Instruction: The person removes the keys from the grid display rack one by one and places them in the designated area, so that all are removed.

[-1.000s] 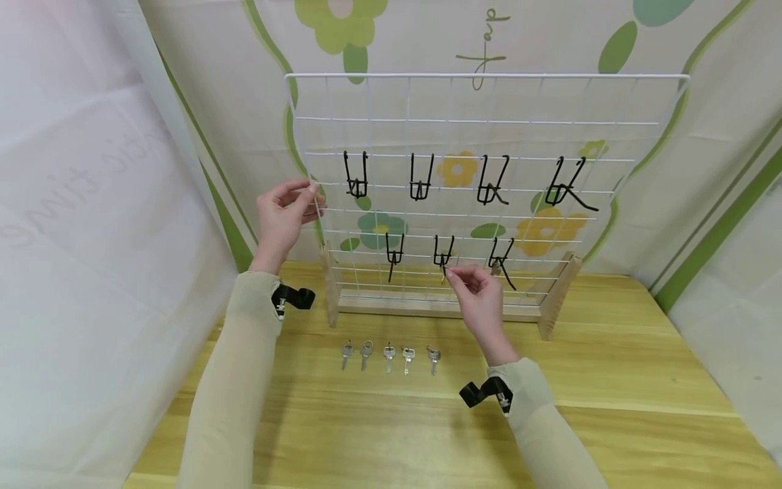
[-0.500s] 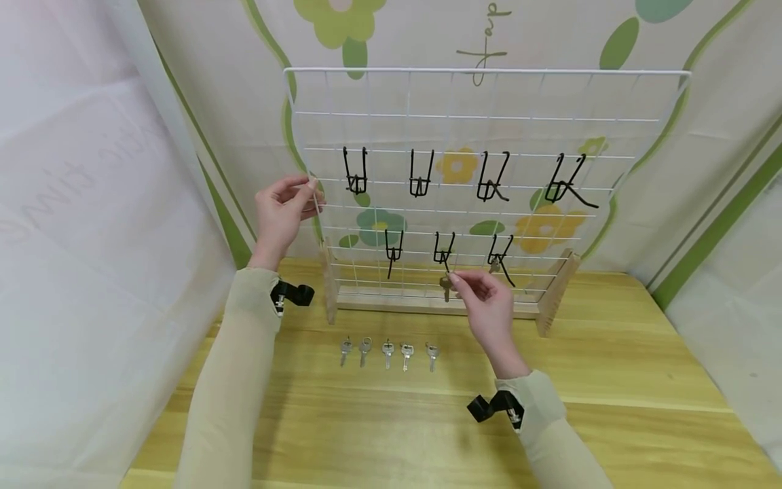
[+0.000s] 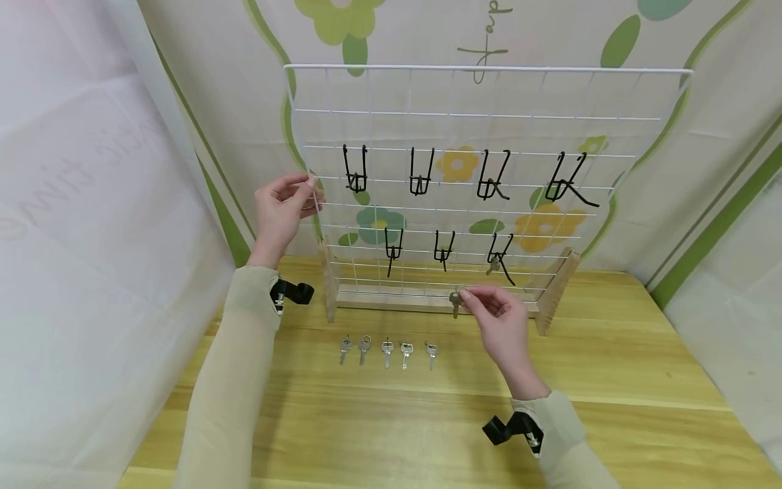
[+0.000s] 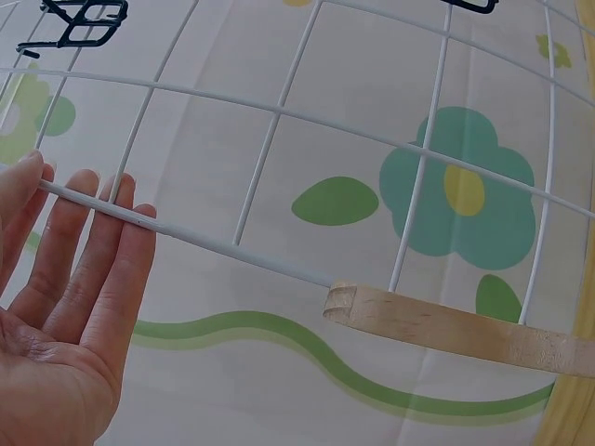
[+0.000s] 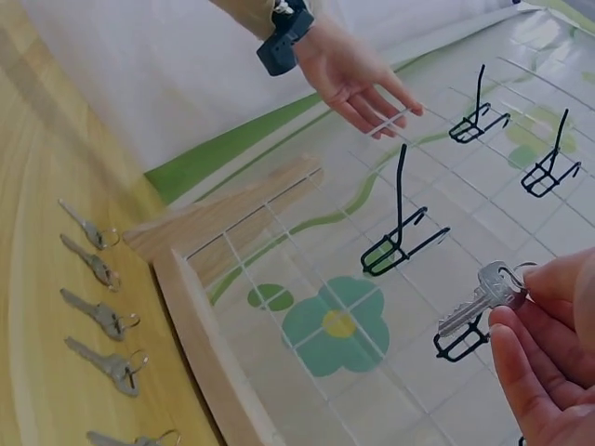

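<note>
My right hand [image 3: 499, 324] pinches a silver key [image 3: 455, 303] by its ring, in front of the wire grid's lower part. In the right wrist view the key [image 5: 482, 297] points away from the fingertips, with a black hook behind it. The lower middle hook [image 3: 443, 250] bears nothing. Another key [image 3: 493, 265] hangs on the lower right hook [image 3: 501, 252]. At the left side of the white wire grid [image 3: 489, 68], my left hand [image 3: 281, 216] holds the side wire between thumb and fingers. The left wrist view shows the fingers [image 4: 102, 242] behind that wire.
Several keys [image 3: 387, 348] lie in a row on the wooden table [image 3: 366, 421] before the grid. Wooden feet [image 3: 557, 292] support the grid. More black hooks [image 3: 419, 178] sit in an upper row. A patterned cloth [image 3: 702, 170] stands behind.
My right hand has moved down and towards me from the lower middle hook, taking the key off it. The left hand keeps its place on the grid's side.
</note>
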